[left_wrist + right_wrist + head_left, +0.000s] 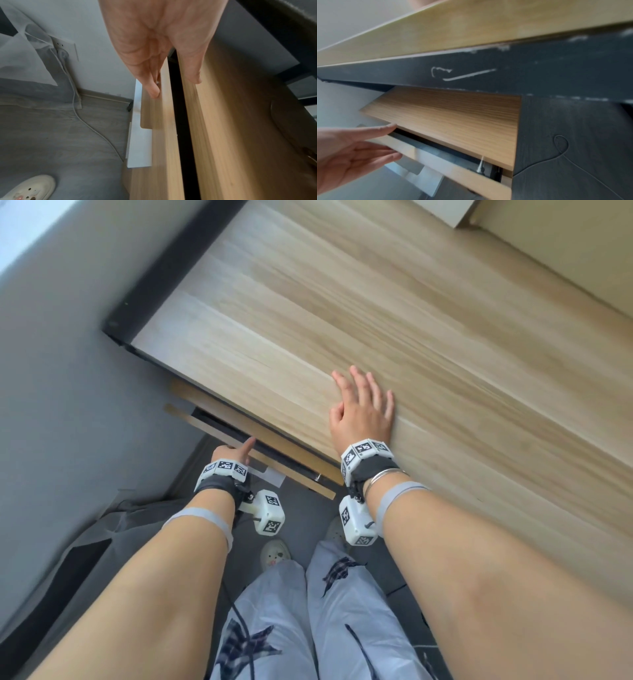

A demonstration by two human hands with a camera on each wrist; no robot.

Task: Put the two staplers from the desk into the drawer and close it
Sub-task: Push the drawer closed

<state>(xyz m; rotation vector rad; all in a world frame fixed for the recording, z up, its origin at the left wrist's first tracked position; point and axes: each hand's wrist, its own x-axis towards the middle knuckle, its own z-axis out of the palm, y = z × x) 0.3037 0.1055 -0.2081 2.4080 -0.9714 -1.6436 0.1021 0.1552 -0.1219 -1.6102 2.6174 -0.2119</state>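
No stapler shows in any view. The wooden desk top (pixel 376 302) lies bare, and my right hand (pixel 363 412) rests flat on it near the front edge, fingers spread and holding nothing. Under that edge the drawer front (pixel 187 418) (pixel 462 174) stands out a little, with a narrow dark gap behind it. My left hand (pixel 233 451) (pixel 154 40) (pixel 351 155) lies against the drawer front (pixel 163 148) with straight fingers (pixel 152 89), the thumb up over the gap. The drawer's inside is hidden.
A wooden panel (pixel 445 115) and a dark frame rail (pixel 522 70) sit above the drawer. A white cable (pixel 96 131) runs from a wall socket (pixel 60 44) across the grey floor. My legs and a pale shoe (pixel 274 554) are just before the desk.
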